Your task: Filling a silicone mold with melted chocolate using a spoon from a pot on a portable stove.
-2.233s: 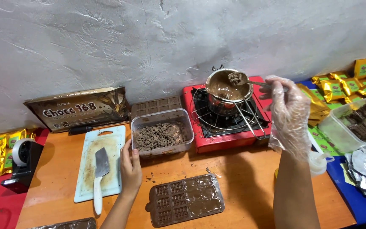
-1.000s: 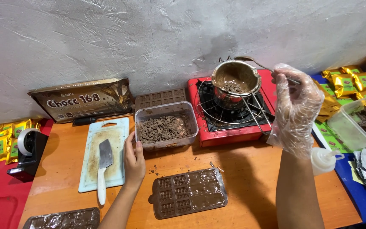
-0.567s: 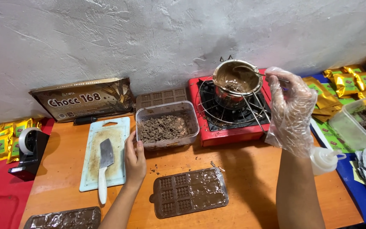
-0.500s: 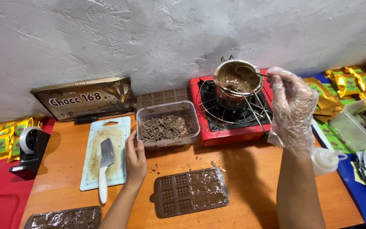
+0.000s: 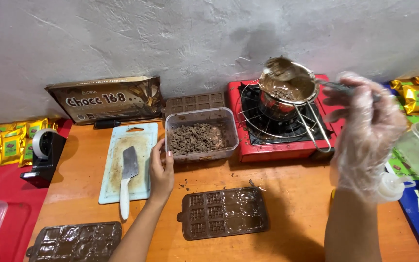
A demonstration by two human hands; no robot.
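Orange worktop (image 5: 292, 204) against grey plaster wall. Gloved right hand (image 5: 364, 131) closed around handle of melting pot (image 5: 287, 87), lifted over red stove (image 5: 282, 121) — chocolate inside part-melted. Bare left hand (image 5: 161, 170) rests open beside tub of chopped chocolate (image 5: 201, 135). Brown mould (image 5: 223, 212) only partly filled — more pouring left.

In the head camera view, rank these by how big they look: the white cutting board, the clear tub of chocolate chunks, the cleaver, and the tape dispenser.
1. White cutting board.
2. Clear tub of chocolate chunks.
3 and 4. Cleaver and tape dispenser look too alike to rank: the cleaver is longer, the dispenser bulkier.
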